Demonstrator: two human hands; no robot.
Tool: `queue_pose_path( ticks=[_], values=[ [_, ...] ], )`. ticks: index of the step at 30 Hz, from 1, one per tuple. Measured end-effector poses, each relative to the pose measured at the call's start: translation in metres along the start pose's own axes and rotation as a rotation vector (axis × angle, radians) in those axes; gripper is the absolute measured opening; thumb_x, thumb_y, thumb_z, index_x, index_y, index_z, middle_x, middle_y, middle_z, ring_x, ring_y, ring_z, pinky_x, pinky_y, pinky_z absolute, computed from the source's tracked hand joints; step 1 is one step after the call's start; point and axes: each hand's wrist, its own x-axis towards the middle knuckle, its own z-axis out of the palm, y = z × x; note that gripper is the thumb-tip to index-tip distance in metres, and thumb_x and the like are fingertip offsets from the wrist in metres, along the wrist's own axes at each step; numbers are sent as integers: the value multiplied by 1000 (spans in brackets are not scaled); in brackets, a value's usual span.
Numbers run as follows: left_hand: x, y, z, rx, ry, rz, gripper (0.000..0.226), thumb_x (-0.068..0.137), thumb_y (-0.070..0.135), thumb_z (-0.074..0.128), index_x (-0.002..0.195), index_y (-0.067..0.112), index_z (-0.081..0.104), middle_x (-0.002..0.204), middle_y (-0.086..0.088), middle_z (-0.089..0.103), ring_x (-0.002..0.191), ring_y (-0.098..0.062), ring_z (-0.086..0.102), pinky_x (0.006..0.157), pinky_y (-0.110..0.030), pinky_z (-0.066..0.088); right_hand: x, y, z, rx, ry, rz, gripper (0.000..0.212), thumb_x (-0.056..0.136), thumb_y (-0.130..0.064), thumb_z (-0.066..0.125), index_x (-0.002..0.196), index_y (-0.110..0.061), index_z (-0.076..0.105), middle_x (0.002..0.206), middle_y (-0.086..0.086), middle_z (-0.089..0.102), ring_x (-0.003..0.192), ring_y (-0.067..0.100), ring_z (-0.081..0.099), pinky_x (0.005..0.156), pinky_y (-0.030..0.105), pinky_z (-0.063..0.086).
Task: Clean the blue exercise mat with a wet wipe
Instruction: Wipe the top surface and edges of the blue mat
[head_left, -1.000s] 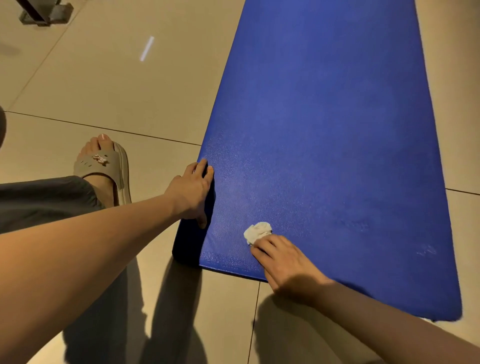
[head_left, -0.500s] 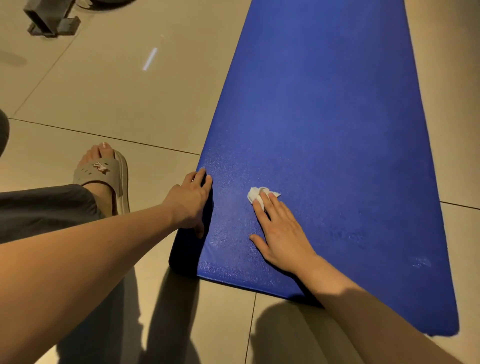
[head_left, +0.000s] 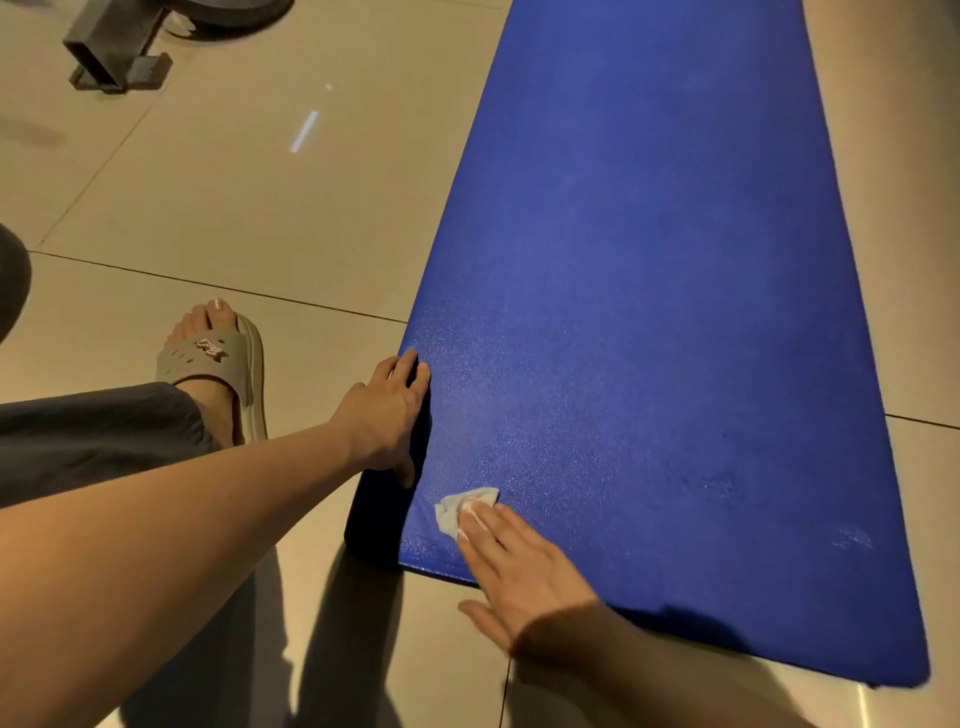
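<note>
A long blue exercise mat lies flat on the tiled floor and runs away from me. A crumpled white wet wipe sits on the mat's near left corner. My right hand presses it down with straight fingers, the thumb out over the floor. My left hand rests on the mat's left edge, fingertips on the blue surface and the thumb down at its side. A faint damp sheen shows on the mat near both hands.
My left foot in a beige slide sandal stands on the tiles left of the mat, below a grey trouser leg. A dark metal base of some equipment stands at the far left. Tile joints cross the floor.
My right hand has slid the wipe back toward me and to the left, from mid-mat to the near left corner. The left hand has stayed on the mat's edge.
</note>
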Motion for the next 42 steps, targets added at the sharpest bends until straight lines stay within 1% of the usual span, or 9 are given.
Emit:
queue_pose_path(
  ticks=[8, 15, 20, 24, 27, 31, 35, 38, 42],
  values=[
    [-1, -2, 0, -44, 5, 4, 150, 50, 54, 97, 161, 12, 5, 169, -11, -3, 155, -32, 5, 109, -49, 46, 49, 100, -11, 184, 94, 640, 72, 103, -50, 34, 155, 1, 32, 164, 18, 27, 152, 30, 25, 126, 43, 16],
    [0, -1, -1, -48, 13, 5, 149, 50, 53, 97, 161, 11, 6, 169, -12, -1, 154, -33, 7, 109, -48, 46, 0, 3, -12, 85, 79, 267, 59, 101, -31, 44, 149, 3, 42, 157, 19, 36, 146, 34, 37, 121, 45, 20],
    [-1, -2, 1, -69, 13, 4, 149, 50, 51, 98, 161, 12, 7, 169, -11, -1, 154, -32, 7, 108, -48, 47, -42, -4, 7, -11, -80, -129, 66, 91, -42, 44, 142, -1, 54, 153, 18, 47, 142, 33, 45, 118, 47, 36],
    [1, -4, 3, -78, 21, 13, 149, 51, 53, 97, 161, 13, 6, 169, -11, -1, 155, -32, 6, 109, -49, 46, -11, 66, -4, -144, -38, 172, 68, 100, -46, 32, 146, 2, 48, 154, 22, 43, 145, 33, 39, 124, 48, 13],
    [1, -4, 5, -78, 27, 9, 150, 52, 55, 96, 162, 13, 4, 170, -11, -2, 155, -32, 5, 112, -48, 44, 0, 77, -18, -18, 13, 462, 69, 106, -46, 32, 155, 2, 29, 163, 19, 27, 152, 31, 24, 125, 47, 18],
    [2, -6, 6, -99, 20, 20, 151, 55, 55, 95, 162, 13, -3, 170, -10, -8, 156, -31, -1, 116, -47, 38, -5, -4, -16, 176, 63, 217, 70, 96, -36, 56, 156, -6, 34, 160, 10, 36, 149, 27, 34, 126, 36, 9],
    [-4, -9, 11, -165, 61, -39, 154, 50, 55, 97, 162, 10, 1, 169, -18, -8, 156, -35, 7, 121, -46, 30, 4, 9, -14, 10, -49, -28, 64, 96, -43, 34, 137, -1, 60, 145, 16, 56, 133, 30, 54, 119, 42, 27],
    [-19, -15, 24, -270, 88, -140, 143, 51, 63, 93, 157, 8, 14, 168, -22, 1, 152, -40, 18, 116, -49, 33, 38, 75, -18, -10, 55, 139, 63, 102, -42, 38, 150, 0, 40, 154, 16, 39, 136, 32, 43, 123, 44, 27],
    [-49, -10, 51, -382, 145, -212, 92, 77, 69, 74, 145, 19, 39, 145, -14, 39, 127, -36, 49, 95, -46, 48, 78, 109, -28, 117, 92, 455, 65, 104, -44, 34, 150, 0, 38, 156, 11, 39, 146, 27, 33, 125, 42, 19]
  ],
)
